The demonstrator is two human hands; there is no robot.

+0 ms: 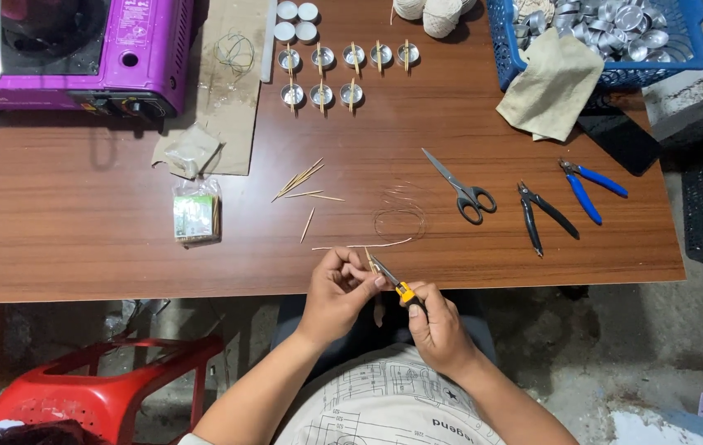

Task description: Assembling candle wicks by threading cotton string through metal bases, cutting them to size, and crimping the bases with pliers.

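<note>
At the near edge of a brown wooden table (121, 247), a person's left hand (337, 290) pinches a thin wooden stick (369, 260) between closed fingertips, while the right hand (438, 325) is wrapped tight around a yellow-handled craft knife (393, 282) whose blade meets the stick just beside the left thumb. Judging from the grip, the cut goes best with the blade angled away from the left fingers, light pressure, and the stick held close to the cutting point so it does not flex or snap.

Just beyond the hands lie a long pale stick (364, 244) and a coil of thin wire (399, 221); to their left, a loose scatter of short sticks (302, 185) and a small clear packet of sticks (196, 212). To the right rest grey-handled scissors (460, 185), black pliers (539, 213) and blue-handled cutters (589, 188), well apart from the work.

Farther back stand two rows of small metal cups (337, 74), each with a stick laid across it. A purple portable gas stove (79, 53) occupies the far left corner, and a blue basket (516, 62) of empty metal cups, with a beige cloth (551, 85) draped over its rim, the far right. A red plastic stool (104, 387) sits below on the left.
</note>
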